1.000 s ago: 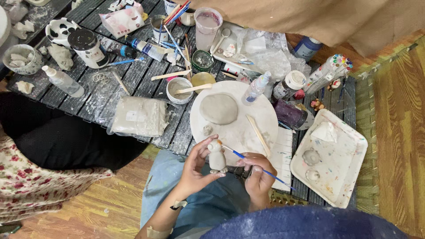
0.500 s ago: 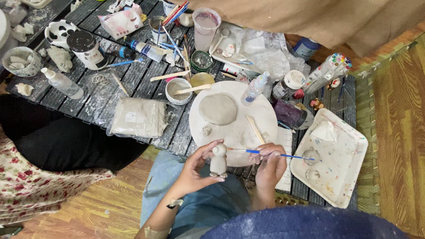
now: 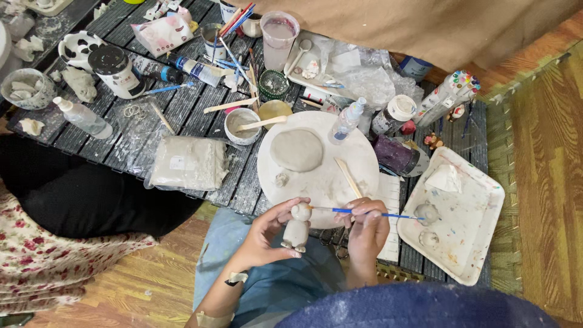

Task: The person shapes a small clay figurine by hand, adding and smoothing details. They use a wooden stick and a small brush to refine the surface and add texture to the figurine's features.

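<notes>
Above the lap, left hand [image 3: 267, 234] grips a small pale clay figurine [image 3: 297, 228] upright. Right hand [image 3: 366, 228] pinches a thin blue-handled brush [image 3: 358, 212], tip apparently touching the figurine's head. Step in hand: surface detailing. Next move calls for a steady, light stroke.

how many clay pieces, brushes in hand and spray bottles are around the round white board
clay figure in the left hand: 1
flat clay disc on the round board: 1
blue-handled brush in the right hand: 1
clear spray bottle: 1
total: 4
</notes>
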